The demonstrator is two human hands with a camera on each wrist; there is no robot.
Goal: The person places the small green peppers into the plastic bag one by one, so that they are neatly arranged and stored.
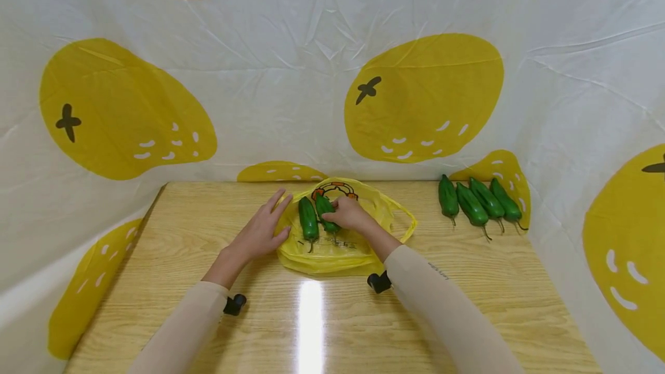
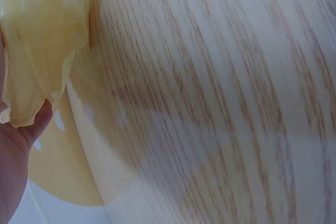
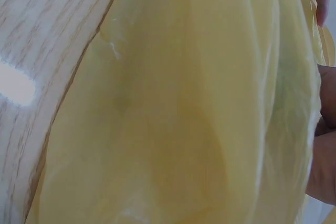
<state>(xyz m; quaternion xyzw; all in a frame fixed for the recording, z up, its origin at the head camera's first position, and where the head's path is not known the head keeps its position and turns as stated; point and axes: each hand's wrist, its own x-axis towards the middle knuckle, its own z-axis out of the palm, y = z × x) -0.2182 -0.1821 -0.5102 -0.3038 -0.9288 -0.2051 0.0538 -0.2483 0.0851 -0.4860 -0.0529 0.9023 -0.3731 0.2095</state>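
A yellow plastic bag lies spread on the wooden table with a green pepper inside it, stem toward the person. Just right of that one, a second green pepper is pinched by the right hand, which reaches into the bag's mouth. At the bag's left edge is the left hand, its fingers extended and spread. From the left wrist, the thumb touches the rim of the bag. The bag's side covers most of the right wrist view, so the grip there is largely hidden.
Several more green peppers lie in a row at the table's back right, stems toward the person. A bag handle loop sticks out to the right. White cloth with yellow fruit prints hangs behind and beside the table.
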